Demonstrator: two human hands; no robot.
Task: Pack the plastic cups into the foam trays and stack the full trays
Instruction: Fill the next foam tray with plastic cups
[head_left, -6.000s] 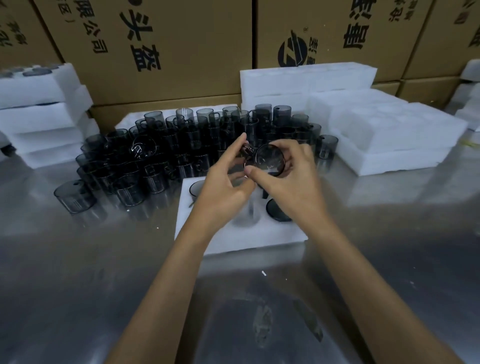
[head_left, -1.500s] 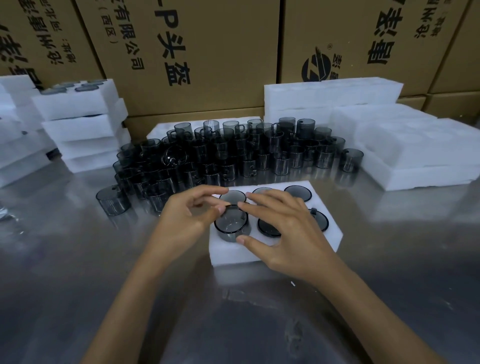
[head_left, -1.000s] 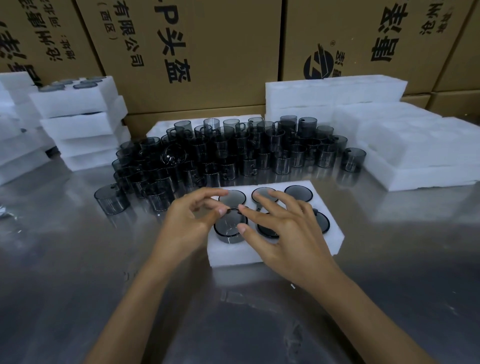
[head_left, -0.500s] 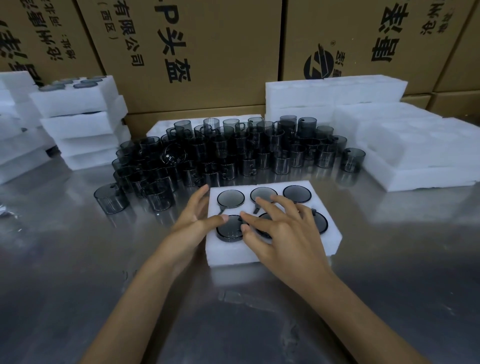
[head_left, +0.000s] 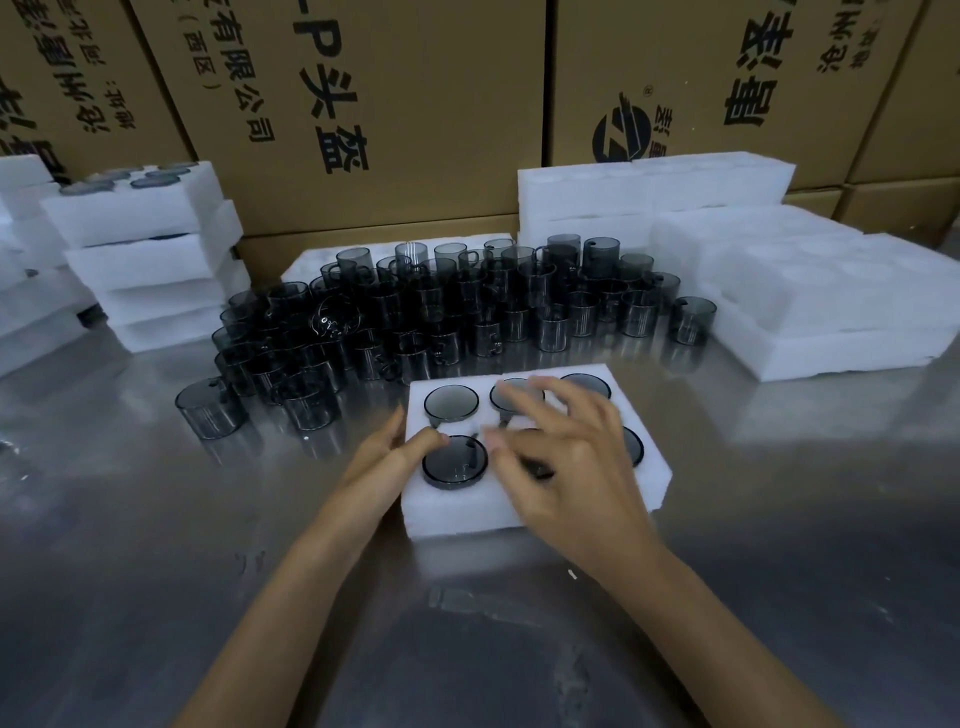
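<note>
White foam met my left hand (head_left: 382, 457) at the tray's (head_left: 457, 512) left edge, fingers straight, thumb tip touching the rim of the near-left cup (head_left: 455, 461) seated in its pocket. My right hand (head_left: 563, 467) hovered over the tray, blurred, fingers spread and holding nothing. Other cups filled the remaining pockets. Loose cups (head_left: 441, 312) crowded the steel table (head_left: 156, 519) behind, with stacked full trays (head_left: 150, 254) far left.

two hands (head_left: 566, 467), six tray cups (head_left: 451, 404)
</note>
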